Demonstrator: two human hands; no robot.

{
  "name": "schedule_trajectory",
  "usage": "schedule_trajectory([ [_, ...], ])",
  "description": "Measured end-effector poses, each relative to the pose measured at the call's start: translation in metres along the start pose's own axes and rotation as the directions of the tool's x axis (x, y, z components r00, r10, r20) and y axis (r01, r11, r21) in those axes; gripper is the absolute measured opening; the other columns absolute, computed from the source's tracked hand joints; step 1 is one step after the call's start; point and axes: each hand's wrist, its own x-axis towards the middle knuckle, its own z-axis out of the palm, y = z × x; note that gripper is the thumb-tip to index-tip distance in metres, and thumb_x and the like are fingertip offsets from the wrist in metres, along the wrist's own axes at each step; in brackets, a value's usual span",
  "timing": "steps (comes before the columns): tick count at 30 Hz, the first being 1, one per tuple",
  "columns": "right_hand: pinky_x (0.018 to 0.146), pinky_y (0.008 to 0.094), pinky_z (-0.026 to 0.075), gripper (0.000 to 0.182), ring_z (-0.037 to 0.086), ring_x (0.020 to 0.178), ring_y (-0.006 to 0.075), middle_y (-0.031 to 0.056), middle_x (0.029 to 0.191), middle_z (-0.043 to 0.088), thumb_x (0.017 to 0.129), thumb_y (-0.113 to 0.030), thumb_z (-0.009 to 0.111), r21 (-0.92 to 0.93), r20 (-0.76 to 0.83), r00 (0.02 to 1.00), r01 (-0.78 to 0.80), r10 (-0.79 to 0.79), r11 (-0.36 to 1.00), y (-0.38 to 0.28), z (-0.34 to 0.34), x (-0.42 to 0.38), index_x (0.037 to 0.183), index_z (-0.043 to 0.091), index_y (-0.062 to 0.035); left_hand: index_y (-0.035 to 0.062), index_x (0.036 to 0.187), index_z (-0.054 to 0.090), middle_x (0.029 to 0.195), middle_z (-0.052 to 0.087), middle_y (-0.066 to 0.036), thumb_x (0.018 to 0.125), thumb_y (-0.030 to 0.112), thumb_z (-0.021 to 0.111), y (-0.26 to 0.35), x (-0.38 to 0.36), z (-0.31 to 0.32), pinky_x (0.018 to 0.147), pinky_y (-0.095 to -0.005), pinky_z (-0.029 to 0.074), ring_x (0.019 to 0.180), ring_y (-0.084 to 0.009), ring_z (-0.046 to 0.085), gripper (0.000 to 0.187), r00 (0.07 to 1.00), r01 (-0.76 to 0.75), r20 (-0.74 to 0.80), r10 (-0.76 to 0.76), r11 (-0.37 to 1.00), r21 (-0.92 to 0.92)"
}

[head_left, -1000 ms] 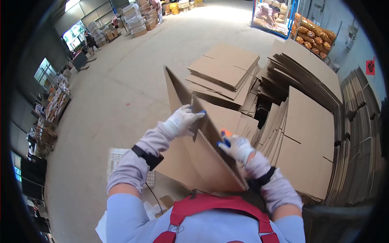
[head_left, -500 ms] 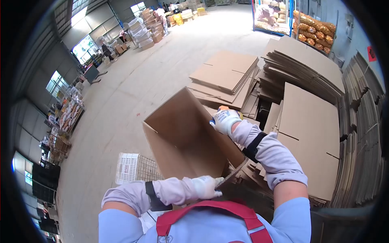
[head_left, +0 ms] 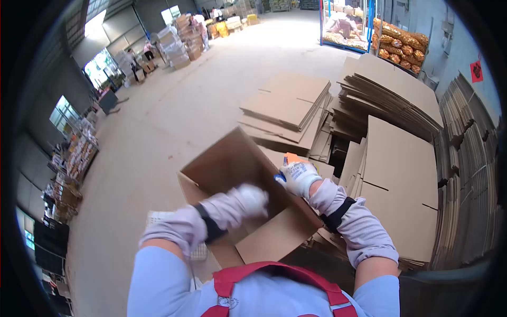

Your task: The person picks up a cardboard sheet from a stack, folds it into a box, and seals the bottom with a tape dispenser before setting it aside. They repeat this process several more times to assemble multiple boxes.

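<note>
An open-topped cardboard box [head_left: 224,164] stands tilted in front of me, its inside facing up. Along its near side a lighter cardboard flap [head_left: 280,235] lies folded inward. My left hand [head_left: 251,201], in a white glove, hovers over the opening; motion blur hides its fingers. At the box's right wall is my right hand [head_left: 299,177], gloved in white with blue print. Its fingers are closed around an orange object [head_left: 292,158] whose kind I cannot make out, and they rest against or very near the wall's upper edge.
Flat cardboard sheets are stacked beyond the box [head_left: 288,100], at the right [head_left: 401,158] and back right [head_left: 396,79]. More stand upright along the wall [head_left: 465,142]. A white plastic crate [head_left: 158,216] sits left of the box. Filled sacks [head_left: 401,45] and people are farther off.
My left hand has left the near edge and moved up over the opening. The near flap now lies inward. My right hand has shifted slightly down, still beside the right wall.
</note>
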Motion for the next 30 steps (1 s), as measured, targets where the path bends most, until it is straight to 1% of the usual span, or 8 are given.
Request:
schedule_trajectory([
  [3,0.076,0.0442,0.053,0.043,0.068,0.089,0.03,0.0149,0.094,0.07,0.092,-0.044,0.047,-0.014,-0.019,1.0,0.001,-0.001,1.0,0.0,0.001,0.008,0.099,0.07,-0.0081,0.0048,0.105,0.062,0.107,0.064,-0.016,0.074,0.039,0.068,-0.102,-0.012,-0.052,0.09,-0.0429,0.048,0.101,-0.0308,0.061,0.047,0.662,0.344,-0.667,-0.341,0.929,-0.134],
  [5,0.076,0.0436,0.053,0.042,0.068,0.087,0.0292,0.0139,0.093,0.07,0.092,-0.043,0.046,-0.012,-0.027,1.0,-0.014,0.014,1.0,-0.001,-0.001,0.01,0.099,0.069,-0.0081,0.0042,0.121,0.057,0.116,0.062,-0.02,0.075,0.047,0.071,-0.154,-0.028,-0.041,0.096,-0.0428,0.044,0.109,-0.0345,0.059,0.064,0.685,0.509,-0.235,-0.689,0.684,-0.522],
  [14,0.071,0.0453,0.051,0.041,0.067,0.083,0.0325,0.0166,0.089,0.069,0.095,-0.041,0.043,0.026,-0.099,0.995,0.006,-0.004,1.0,-0.005,0.006,0.004,0.094,0.068,-0.0084,0.0089,0.1,0.069,0.092,0.068,-0.018,0.079,0.036,0.07,-0.195,-0.052,0.013,0.08,-0.0418,0.052,0.089,-0.0324,0.066,0.034,0.696,0.308,-0.391,-0.603,0.742,-0.595],
  [19,0.072,0.0468,0.049,0.045,0.066,0.084,0.0334,0.0191,0.091,0.066,0.094,-0.047,0.044,-0.077,0.067,0.995,-0.065,0.071,0.995,-0.049,0.0,0.012,0.096,0.065,-0.0073,0.023,0.121,0.064,0.108,0.069,-0.008,0.083,0.036,0.065,-0.132,-0.03,0.088,0.086,-0.0342,0.051,0.096,-0.0256,0.066,0.04,0.977,-0.099,0.175,0.123,0.985,-0.142],
  [23,0.068,0.0446,0.045,0.05,0.061,0.082,0.0297,0.0153,0.093,0.059,0.091,-0.049,0.047,-0.332,-0.195,0.949,0.174,-0.248,0.927,-0.089,0.092,0.004,0.102,0.06,-0.0024,0.0158,0.132,0.054,0.117,0.065,-0.014,0.087,0.032,0.063,-0.144,-0.089,0.01,0.094,-0.0391,0.047,0.105,-0.0314,0.062,0.049,0.955,0.29,0.23,-0.186,0.741,-0.606],
  [27,0.07,0.0445,0.042,0.025,0.057,0.084,0.0269,0.0114,0.092,0.057,0.084,-0.027,0.057,-0.272,-0.349,0.922,0.071,-0.168,0.96,-0.051,0.138,0.007,0.105,0.063,-0.0159,0.0086,0.133,0.052,0.129,0.056,-0.017,0.089,0.042,0.06,-0.221,-0.102,0.063,0.099,-0.0408,0.042,0.119,-0.0351,0.053,0.056,0.432,0.584,-0.738,-0.518,0.785,-0.208],
  [29,0.071,0.0445,0.041,0.029,0.056,0.085,0.027,0.0101,0.095,0.056,0.079,-0.019,0.059,-0.175,-0.308,0.943,0.078,-0.13,0.981,-0.046,0.118,0.013,0.107,0.063,-0.0236,0.005,0.132,0.05,0.139,0.047,-0.018,0.09,0.047,0.056,-0.238,-0.054,0.084,0.108,-0.0447,0.032,0.131,-0.0385,0.038,0.06,0.656,0.429,-0.616,-0.435,0.887,-0.17],
  [30,0.071,0.0446,0.042,0.029,0.056,0.084,0.0277,0.0097,0.093,0.056,0.078,-0.02,0.06,-0.169,-0.337,0.933,0.073,-0.128,0.983,-0.047,0.122,0.016,0.107,0.063,-0.0246,0.0107,0.133,0.05,0.14,0.045,-0.017,0.091,0.051,0.052,-0.208,-0.035,0.054,0.108,-0.0468,0.031,0.132,-0.037,0.037,0.058,0.37,0.224,-0.703,-0.608,0.792,-0.567],
])
